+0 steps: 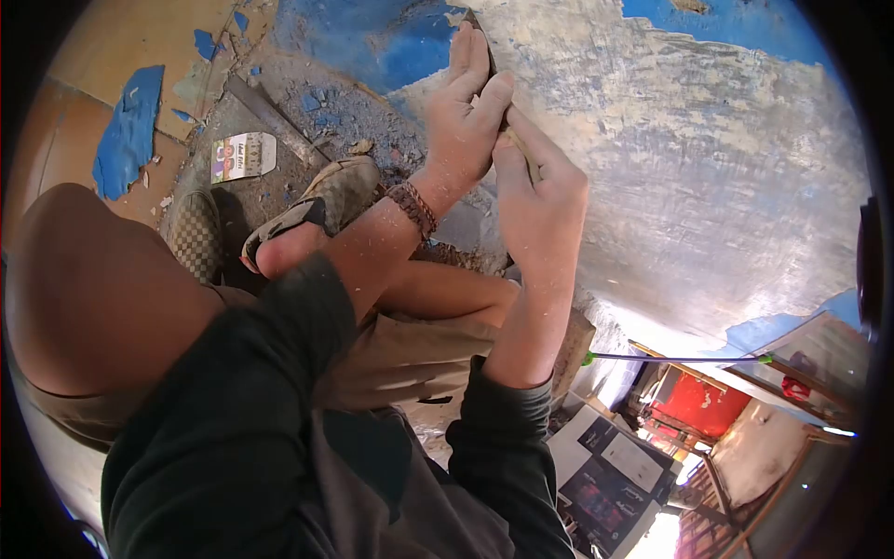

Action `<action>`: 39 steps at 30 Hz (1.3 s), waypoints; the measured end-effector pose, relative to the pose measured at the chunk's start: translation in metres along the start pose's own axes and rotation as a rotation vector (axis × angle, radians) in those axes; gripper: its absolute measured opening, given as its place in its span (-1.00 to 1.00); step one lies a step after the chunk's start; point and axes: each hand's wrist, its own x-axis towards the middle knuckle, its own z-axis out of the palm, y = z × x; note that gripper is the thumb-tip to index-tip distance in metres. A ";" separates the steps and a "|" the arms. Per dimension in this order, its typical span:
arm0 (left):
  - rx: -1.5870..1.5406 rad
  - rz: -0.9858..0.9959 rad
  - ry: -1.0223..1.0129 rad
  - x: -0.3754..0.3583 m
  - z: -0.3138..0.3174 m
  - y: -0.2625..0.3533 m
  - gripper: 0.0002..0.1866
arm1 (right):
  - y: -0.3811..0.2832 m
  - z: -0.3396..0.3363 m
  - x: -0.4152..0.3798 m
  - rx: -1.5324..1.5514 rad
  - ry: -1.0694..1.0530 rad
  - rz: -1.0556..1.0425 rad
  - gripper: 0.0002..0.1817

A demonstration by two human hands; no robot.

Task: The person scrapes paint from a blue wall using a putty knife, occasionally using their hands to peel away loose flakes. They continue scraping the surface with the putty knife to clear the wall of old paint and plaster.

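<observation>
A narrow, dark-bladed scraper (492, 58) lies slanted against the wall (670, 177), its tip near the edge of the blue paint. My right hand (542, 191) is closed around its light-coloured handle end, which the fingers mostly cover. Along the blade, my left hand (463, 116) presses with straight fingers held together and the thumb bent close to the right hand. Pale dust coats both hands, and a braided bracelet (412, 207) circles the left wrist. Around the tool, the wall surface is bare, whitish and scratched, with blue paint (372, 42) beside it.
Paint chips and rubble (326, 107) cover the floor below the wall. A large blue flake (132, 130), a long flat bar (275, 119) and a printed card packet (244, 156) lie near my checkered shoes (197, 233). At lower right are a dark printed box (610, 484) and a thin rod (675, 358).
</observation>
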 end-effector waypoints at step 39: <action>0.078 -0.039 -0.032 0.014 -0.023 0.003 -0.42 | -0.017 0.011 0.006 -0.063 -0.087 0.032 -0.66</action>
